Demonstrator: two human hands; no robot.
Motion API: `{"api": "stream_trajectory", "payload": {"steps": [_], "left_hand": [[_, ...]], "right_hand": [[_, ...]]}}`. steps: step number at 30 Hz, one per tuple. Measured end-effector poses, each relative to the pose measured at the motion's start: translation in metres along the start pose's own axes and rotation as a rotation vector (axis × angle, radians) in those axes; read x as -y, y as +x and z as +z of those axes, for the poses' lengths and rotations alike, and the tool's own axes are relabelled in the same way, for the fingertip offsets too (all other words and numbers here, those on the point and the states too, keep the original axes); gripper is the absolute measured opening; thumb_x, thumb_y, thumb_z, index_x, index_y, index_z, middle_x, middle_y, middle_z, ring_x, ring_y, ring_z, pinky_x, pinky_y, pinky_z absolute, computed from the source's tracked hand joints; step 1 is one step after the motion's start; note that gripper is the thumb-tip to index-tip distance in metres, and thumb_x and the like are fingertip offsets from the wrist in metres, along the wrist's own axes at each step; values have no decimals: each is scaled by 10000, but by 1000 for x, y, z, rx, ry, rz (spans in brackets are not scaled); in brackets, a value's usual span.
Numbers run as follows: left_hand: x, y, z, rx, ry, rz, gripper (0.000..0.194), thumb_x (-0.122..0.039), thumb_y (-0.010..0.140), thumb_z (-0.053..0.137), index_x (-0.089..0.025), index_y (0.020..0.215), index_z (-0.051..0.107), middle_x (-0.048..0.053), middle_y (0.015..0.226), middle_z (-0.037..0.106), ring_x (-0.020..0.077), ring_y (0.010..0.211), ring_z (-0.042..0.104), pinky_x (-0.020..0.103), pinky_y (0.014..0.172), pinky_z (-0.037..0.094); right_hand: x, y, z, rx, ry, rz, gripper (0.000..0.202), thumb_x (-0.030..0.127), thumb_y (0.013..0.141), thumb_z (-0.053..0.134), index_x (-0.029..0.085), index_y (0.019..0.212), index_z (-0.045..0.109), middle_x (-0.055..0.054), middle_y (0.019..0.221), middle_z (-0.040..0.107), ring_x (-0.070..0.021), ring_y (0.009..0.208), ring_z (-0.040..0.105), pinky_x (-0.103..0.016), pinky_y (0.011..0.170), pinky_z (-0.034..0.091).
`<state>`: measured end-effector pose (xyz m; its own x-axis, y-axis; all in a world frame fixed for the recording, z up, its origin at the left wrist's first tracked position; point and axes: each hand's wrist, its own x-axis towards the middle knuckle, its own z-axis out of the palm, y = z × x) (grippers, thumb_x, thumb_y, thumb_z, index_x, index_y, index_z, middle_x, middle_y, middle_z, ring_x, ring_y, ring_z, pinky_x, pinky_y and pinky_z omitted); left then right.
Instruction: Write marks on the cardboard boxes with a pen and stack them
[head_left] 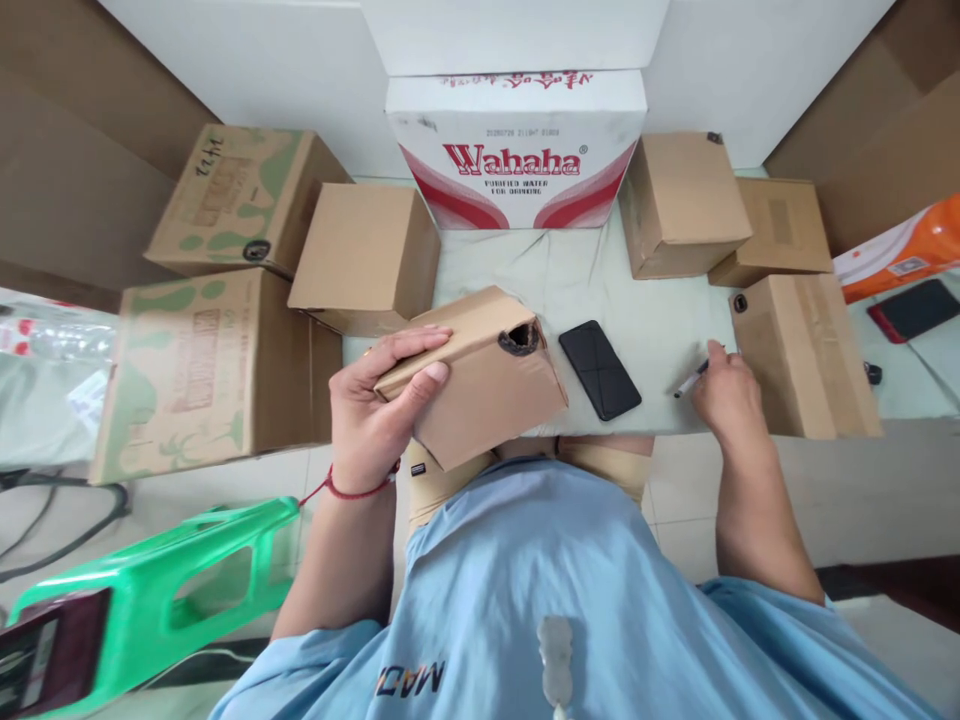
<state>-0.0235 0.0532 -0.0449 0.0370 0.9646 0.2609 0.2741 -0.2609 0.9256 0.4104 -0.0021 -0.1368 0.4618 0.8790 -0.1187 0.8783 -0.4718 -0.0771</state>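
Note:
My left hand grips the left side of a small brown cardboard box, tilted at the table's front edge. A dark-rimmed hole shows at the box's upper right corner. Over on the right, my right hand is closed around a pen, whose end points left just above the cloth. Between the two hands a black phone lies flat on the pale green tablecloth.
Brown boxes stand at the left and right. A white and red Wahaha carton stands at the back middle. Below left is a green stool. Another phone lies far right.

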Motion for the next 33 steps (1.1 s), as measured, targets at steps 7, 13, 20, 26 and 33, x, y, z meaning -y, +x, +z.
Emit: {"api": "stream_trajectory", "payload": {"steps": [7,13,20,26,33], "left_hand": [[-1,-3,3,10,-19,42,193,-376,934,875,-349,1124,878,13,1201,859,278,1200,783,492,1173,576],[-2,-6,10,33,2,65,204,-381,930,874,-326,1127,869,25,1202,858,275,1222,776,486,1183,571],[-6,7,21,57,-24,-20,265,-443,914,876,-287,1128,868,56,1246,847,279,1229,770,442,1147,572],[-7,18,32,18,-50,-118,391,-560,856,890,-250,1094,874,86,1221,849,297,1152,781,411,998,619],[-8,16,44,-21,-58,-95,370,-533,864,891,-247,1098,877,65,1162,855,257,1081,781,356,948,607]], "right_hand": [[61,-42,25,-180,216,-243,598,474,1056,557,87,1511,594,-245,1327,627,-391,1247,532,-564,1105,471],[119,-56,43,-8,134,-195,746,573,908,784,63,1417,589,-250,1324,597,-384,1209,488,-515,1035,469],[112,-38,35,58,244,-128,734,509,807,834,87,1350,578,-203,1289,554,-345,1134,588,-489,1031,505],[88,-32,27,71,529,26,776,574,712,824,174,1323,561,-165,1308,551,-329,1112,649,-492,990,569],[109,-86,-28,-485,774,-248,771,589,783,828,228,1384,506,-152,1324,559,-342,1217,619,-566,1046,567]]}}
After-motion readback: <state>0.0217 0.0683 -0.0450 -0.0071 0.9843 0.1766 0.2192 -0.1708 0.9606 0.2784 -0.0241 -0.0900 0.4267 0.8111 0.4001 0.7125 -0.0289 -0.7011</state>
